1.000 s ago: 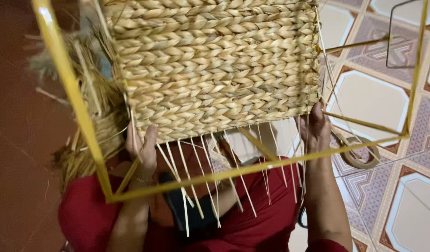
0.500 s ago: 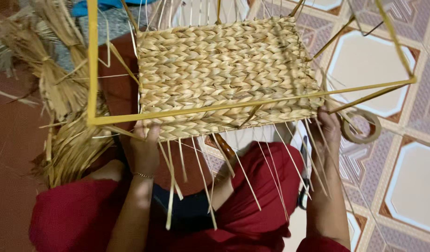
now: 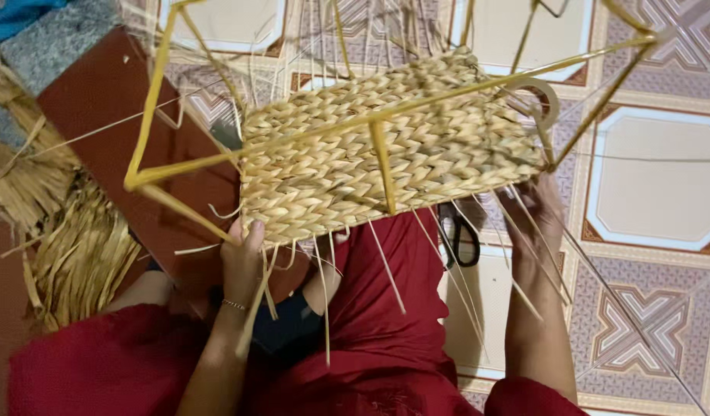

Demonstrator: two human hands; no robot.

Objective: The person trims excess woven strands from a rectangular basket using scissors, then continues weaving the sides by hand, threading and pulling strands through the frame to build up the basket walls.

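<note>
The left hand (image 3: 243, 258) is closed on the lower left corner of the woven panel (image 3: 386, 158), thumb on top, fingers under the edge. The right hand (image 3: 540, 212) holds the lower right corner of the same panel; its grip is partly hidden behind loose straw ends, but the fingers seem wrapped around the edge and the frame rod there.

The panel sits in the centre of the frame, tilted, and it is fixed inside a yellow wire frame (image 3: 151, 127) which reaches to the upper left and the upper right. In my judgement this one side is almost fully woven, because the braid covers it from edge to edge. Many straw ends (image 3: 324, 308) hang free from the lower edge, so they are not yet tucked or cut. The other sides of the frame are bare wire; most of the weaving appears to be left.

Black scissors (image 3: 459, 235) lie just under the panel, on the tiled floor (image 3: 655, 185). A bundle of dry straw (image 3: 70, 254) lies at the left side. The person wears red clothes (image 3: 386, 308).
</note>
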